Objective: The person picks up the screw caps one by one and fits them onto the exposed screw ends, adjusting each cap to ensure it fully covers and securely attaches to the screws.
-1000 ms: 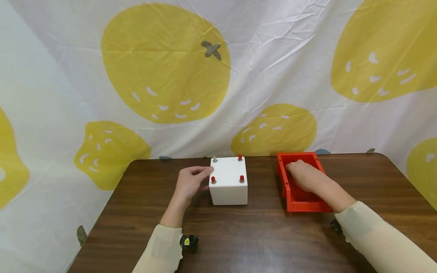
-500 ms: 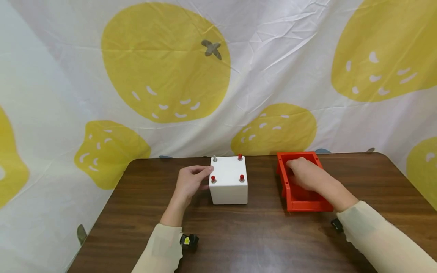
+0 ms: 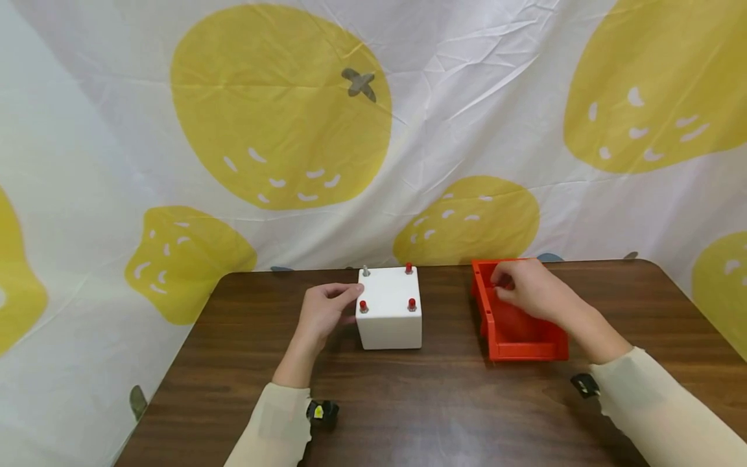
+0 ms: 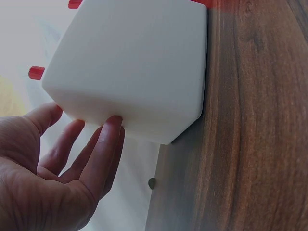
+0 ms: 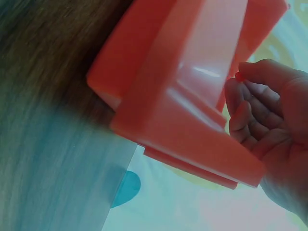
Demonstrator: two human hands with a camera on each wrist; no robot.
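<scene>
A white box point(image 3: 390, 332) stands on the table, with metal studs at its top corners. Red caps point(image 3: 412, 303) cover three of them, and the back left stud point(image 3: 366, 271) is bare metal. My left hand point(image 3: 328, 311) touches the box's left side, thumb at the top edge; in the left wrist view its fingertips point(image 4: 113, 123) rest against the white face. Over the red bin point(image 3: 528, 352) to the right, my right hand point(image 3: 531, 288) pinches a small red cap point(image 5: 239, 76) between thumb and index finger.
The brown wooden table point(image 3: 443, 402) carries the box and bin, with a gap between them. A white cloth with yellow fruit shapes point(image 3: 286, 110) hangs right behind the table's back edge. Black wrist devices point(image 3: 323, 412) sit below both sleeves.
My right hand has risen from inside the red bin, and its thumb and index finger now show at the bin's upper part. The left hand and the box stay in place.
</scene>
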